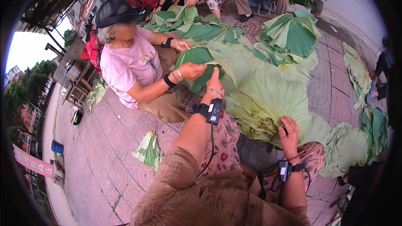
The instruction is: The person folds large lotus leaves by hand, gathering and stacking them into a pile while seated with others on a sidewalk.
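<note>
A heap of large lotus leaves (267, 81) spreads before me, pale undersides up, over my knees' far side. My right hand (288, 133) has its fingers and thumb on the edge of a pale green lotus leaf near the gathered, crumpled leaf centres (263, 127). My left hand (214, 83) is raised with the index finger extended, beside a leaf with a dark green face (196, 57). A co-worker in a pink shirt holds that leaf in both hands. Whether my left fingers touch it, I cannot tell.
A tall pile of green leaves (290, 36) stands beyond the heap. More leaves lie at the right (347, 147). A single leaf (149, 150) lies on the paving at left. Several seated people are at the far side. A blue bucket (57, 147) stands far left.
</note>
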Demonstrator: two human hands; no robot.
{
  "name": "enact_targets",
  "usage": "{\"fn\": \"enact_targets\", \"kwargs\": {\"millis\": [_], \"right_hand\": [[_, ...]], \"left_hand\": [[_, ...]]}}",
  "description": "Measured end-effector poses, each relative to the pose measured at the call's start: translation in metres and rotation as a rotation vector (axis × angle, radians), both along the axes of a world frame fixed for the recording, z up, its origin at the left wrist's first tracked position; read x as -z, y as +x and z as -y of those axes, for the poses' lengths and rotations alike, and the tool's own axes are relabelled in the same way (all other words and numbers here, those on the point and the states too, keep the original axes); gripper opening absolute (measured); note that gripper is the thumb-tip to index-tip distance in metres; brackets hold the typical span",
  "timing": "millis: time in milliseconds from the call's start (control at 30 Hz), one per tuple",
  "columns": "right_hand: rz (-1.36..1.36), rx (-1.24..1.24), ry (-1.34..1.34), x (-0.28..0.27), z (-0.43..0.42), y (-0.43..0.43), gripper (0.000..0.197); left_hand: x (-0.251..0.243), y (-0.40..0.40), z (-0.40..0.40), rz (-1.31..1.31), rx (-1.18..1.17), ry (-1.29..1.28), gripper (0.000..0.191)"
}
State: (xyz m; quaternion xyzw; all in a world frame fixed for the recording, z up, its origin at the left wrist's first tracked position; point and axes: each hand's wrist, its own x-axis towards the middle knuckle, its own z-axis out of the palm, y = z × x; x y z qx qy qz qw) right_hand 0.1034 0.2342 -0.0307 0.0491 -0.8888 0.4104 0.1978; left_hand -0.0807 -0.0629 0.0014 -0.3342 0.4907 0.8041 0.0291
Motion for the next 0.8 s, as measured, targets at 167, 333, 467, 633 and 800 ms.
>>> {"fn": "enact_targets", "kwargs": {"millis": [167, 333, 467, 633, 800], "right_hand": [[-0.005, -0.015, -0.016, -0.002, 0.007, 0.0, 0.033], [0.005, 0.008, 0.015, 0.002, 0.001, -0.001, 0.034], [0.002, 0.028, 0.021, 0.001, 0.0, -0.001, 0.034], [0.005, 0.021, 0.004, 0.002, 0.007, -0.001, 0.034], [0.003, 0.034, 0.019, 0.003, 0.003, 0.0, 0.033]], "left_hand": [[0.028, -0.034, 0.036, -0.047, -0.033, -0.117, 0.083], [0.028, -0.038, 0.029, -0.152, 0.002, -0.123, 0.071], [0.011, -0.028, 0.015, -0.131, 0.075, 0.052, 0.061], [0.021, -0.036, 0.026, -0.25, 0.086, 0.206, 0.062], [0.008, -0.036, 0.008, -0.134, -0.089, 0.334, 0.044]]}}
